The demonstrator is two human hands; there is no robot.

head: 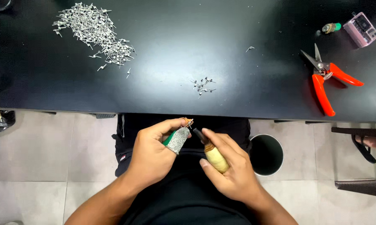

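My left hand (pixel 154 152) pinches a small metal pin (pixel 189 123) between forefinger and thumb; the thumb wears a grey knitted guard with a green edge (pixel 177 140). My right hand (pixel 229 166) grips a tool with a pale wooden handle (pixel 216 158), and its dark tip (pixel 198 134) points at the pin. Both hands are over my lap, just below the front edge of the black table (pixel 175 62). A large heap of metal pins (pixel 94 31) lies at the table's far left. A small cluster of pins (pixel 203 85) lies near the middle front.
Orange-handled snips (pixel 327 81) lie at the table's right. A pinkish small box (pixel 361 29) and a small green-and-brass item (pixel 331 28) sit at the far right corner. A single pin (pixel 250 48) lies apart. A round dark bin (pixel 266 154) stands on the tiled floor. Another person's foot in a sandal (pixel 373 143) is at the right.
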